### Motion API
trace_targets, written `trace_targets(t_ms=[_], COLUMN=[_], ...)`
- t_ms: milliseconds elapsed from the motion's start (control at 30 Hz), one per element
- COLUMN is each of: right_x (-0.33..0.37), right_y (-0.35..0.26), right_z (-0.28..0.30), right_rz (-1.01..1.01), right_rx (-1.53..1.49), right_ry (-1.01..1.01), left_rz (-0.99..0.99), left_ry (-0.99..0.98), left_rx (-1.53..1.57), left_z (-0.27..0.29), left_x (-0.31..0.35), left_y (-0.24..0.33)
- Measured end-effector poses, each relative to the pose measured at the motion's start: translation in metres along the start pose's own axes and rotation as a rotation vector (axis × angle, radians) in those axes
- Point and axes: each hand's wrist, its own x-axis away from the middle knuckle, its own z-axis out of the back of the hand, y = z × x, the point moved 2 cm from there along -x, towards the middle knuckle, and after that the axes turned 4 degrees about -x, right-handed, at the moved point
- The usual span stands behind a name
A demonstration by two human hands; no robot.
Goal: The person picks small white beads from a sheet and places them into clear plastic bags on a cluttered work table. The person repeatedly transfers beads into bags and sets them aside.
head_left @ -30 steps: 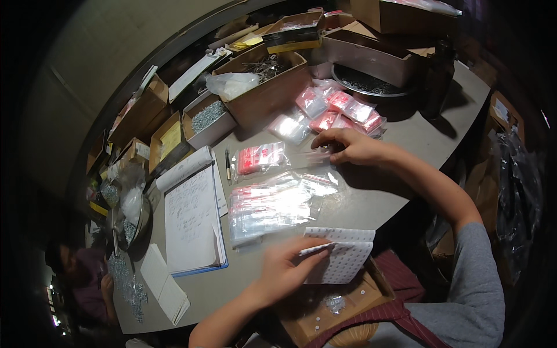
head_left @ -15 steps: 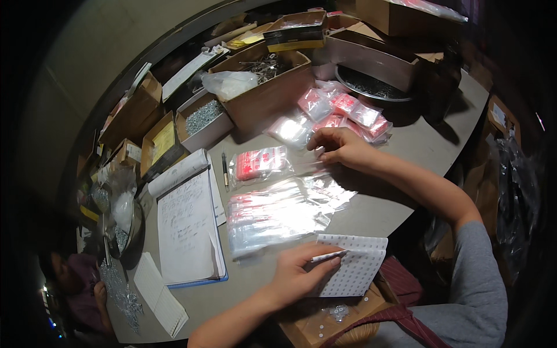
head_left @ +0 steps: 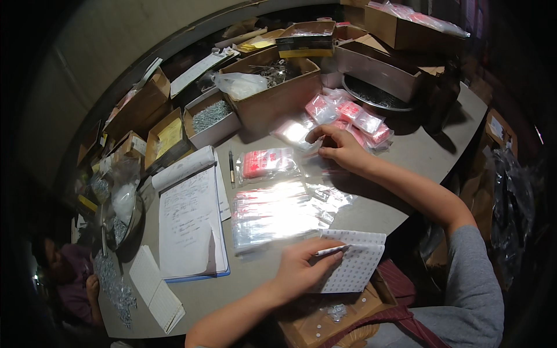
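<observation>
In my left hand (head_left: 304,268) is a folded white label sheet (head_left: 357,258) with rows of small printed marks, pinched along its curled edge. My right hand (head_left: 342,148) hovers over the table by the pile of red-and-clear plastic bag packs (head_left: 354,113). Its fingers are bent, thumb and forefinger apart, and I see nothing between them. Left of that hand lies a pack of red-printed zip bags (head_left: 268,163). Between my hands, clear zip bags (head_left: 270,217) are spread in an overlapping row, some of them washed out by glare.
An open notebook (head_left: 188,226) and a pen (head_left: 231,168) lie to the left. Boxes of metal parts (head_left: 210,116) line the back. Below the label sheet sits a cardboard tray (head_left: 377,296) with small pieces. Another person (head_left: 72,278) is at the lower left.
The view has shifted slightly. My right hand's thumb and forefinger look a little farther apart. My left hand still holds the label sheet in nearly the same place.
</observation>
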Motion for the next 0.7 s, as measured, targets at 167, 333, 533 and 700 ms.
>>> trace_targets(t_ms=[167,333,533,700], right_x=[0.003,-0.006,-0.010,-0.001], right_y=[0.005,0.001,0.008,-0.017], right_z=[-0.003,-0.009,-0.006,-0.010], right_rz=[-0.187,-0.213,0.113,-0.170], right_rx=[-0.056,-0.042,0.040,-0.166], right_ry=[-0.104,-0.035,-0.056,-0.155], left_rz=[-0.016,0.001,0.009,0.065], left_ry=[0.021,0.013,0.012,0.005], left_rx=[-0.011,-0.005,0.001,0.012], left_z=[-0.001,-0.001,-0.002,-0.002], left_x=[0.002,0.002,0.000,0.003], left_y=[-0.005,-0.007,-0.005,-0.004])
